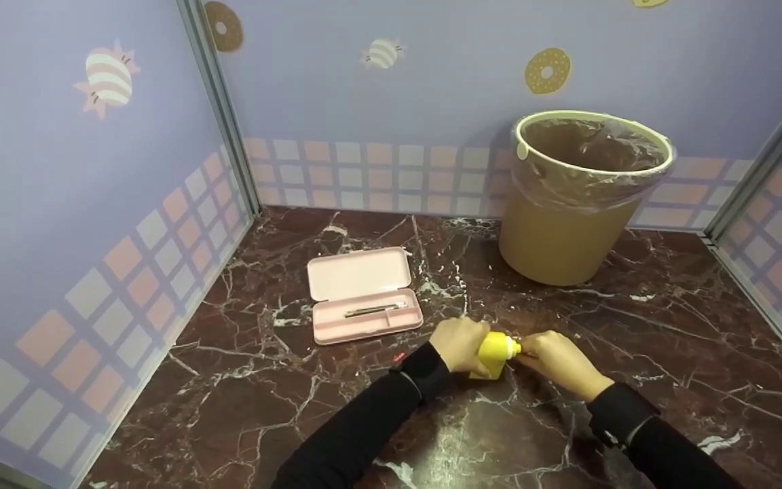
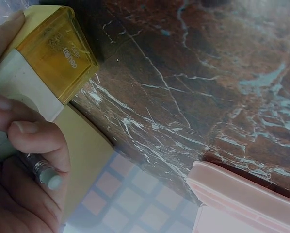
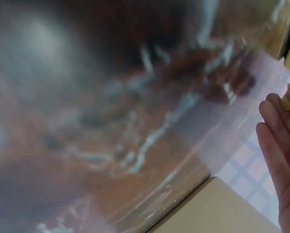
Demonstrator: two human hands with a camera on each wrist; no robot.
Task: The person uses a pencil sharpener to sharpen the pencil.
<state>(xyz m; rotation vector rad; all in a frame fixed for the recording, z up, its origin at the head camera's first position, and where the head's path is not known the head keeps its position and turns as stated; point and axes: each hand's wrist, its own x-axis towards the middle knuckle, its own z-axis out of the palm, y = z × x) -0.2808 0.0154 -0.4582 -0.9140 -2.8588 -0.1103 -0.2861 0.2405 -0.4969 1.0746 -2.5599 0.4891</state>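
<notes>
- Plainly, the left hand [image 1: 459,345] grips the yellow sharpener [image 1: 493,352], its fingers wrapped over the body.
- The right hand [image 1: 561,360] pinches the yellow knob [image 1: 516,348] at the sharpener's right end; the finger ends partly hide that hold.
- So the sharpener sits between both hands, near the middle of the tabletop [image 1: 228,421], to the right of and nearer the person than the pencil case; whether its base touches the stone is hard to tell.
- In the left wrist view, a pencil [image 2: 45,174] pokes its eraser end out between the left fingers, beside the sharpener's amber see-through drawer [image 2: 60,53].
- The pink pencil case [image 1: 359,274] lies with its lid laid back, dark pencils [image 1: 367,311] resting in the long compartment.
- Just beside the left cuff lies a small red piece [image 1: 399,357], too small to identify.
- A tan bin [image 1: 561,238] with a clear liner [image 1: 561,197] stands behind, on the right, near the patterned back wall [image 1: 364,102].
</notes>
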